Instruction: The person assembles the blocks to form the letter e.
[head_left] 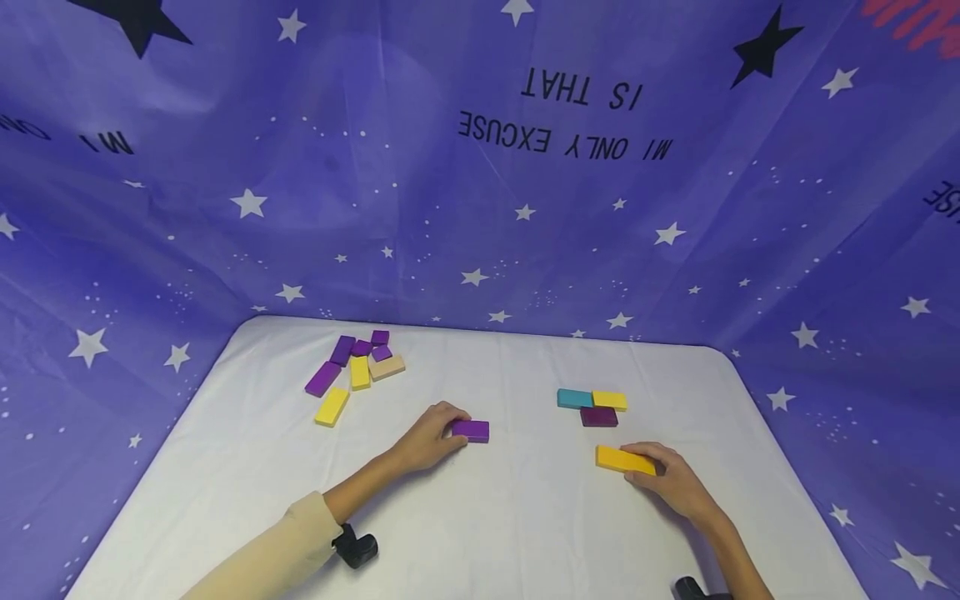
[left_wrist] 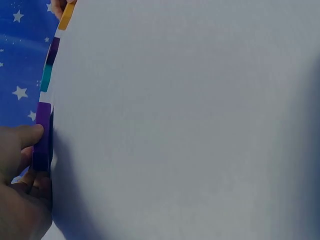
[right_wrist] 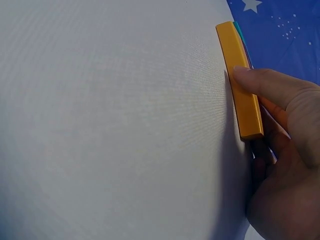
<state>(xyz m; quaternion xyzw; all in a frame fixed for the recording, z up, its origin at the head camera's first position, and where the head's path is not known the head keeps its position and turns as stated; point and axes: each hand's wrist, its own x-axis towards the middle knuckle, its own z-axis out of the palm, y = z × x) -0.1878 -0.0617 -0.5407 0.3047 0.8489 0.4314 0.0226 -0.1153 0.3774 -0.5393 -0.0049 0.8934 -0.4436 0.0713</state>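
Observation:
Near the middle of the table, my left hand (head_left: 432, 437) pinches a purple block (head_left: 472, 431) between thumb and fingers. In the left wrist view the thumb lies along one long side of that purple block (left_wrist: 43, 135). Over on the right, my right hand (head_left: 675, 481) grips an orange-yellow block (head_left: 624, 460) by its right end. The right wrist view shows the thumb pressed on the long face of this orange-yellow block (right_wrist: 240, 95). Just beyond it lie a teal block (head_left: 574, 398), a yellow block (head_left: 610, 401) and a dark maroon block (head_left: 599, 417), side by side and touching.
At the back left is a loose group of several purple blocks (head_left: 323, 378), yellow blocks (head_left: 332, 407) and a tan block (head_left: 387, 367). A white cloth (head_left: 525, 525) covers the table. A purple star-printed curtain (head_left: 420, 183) rises behind it and along both sides.

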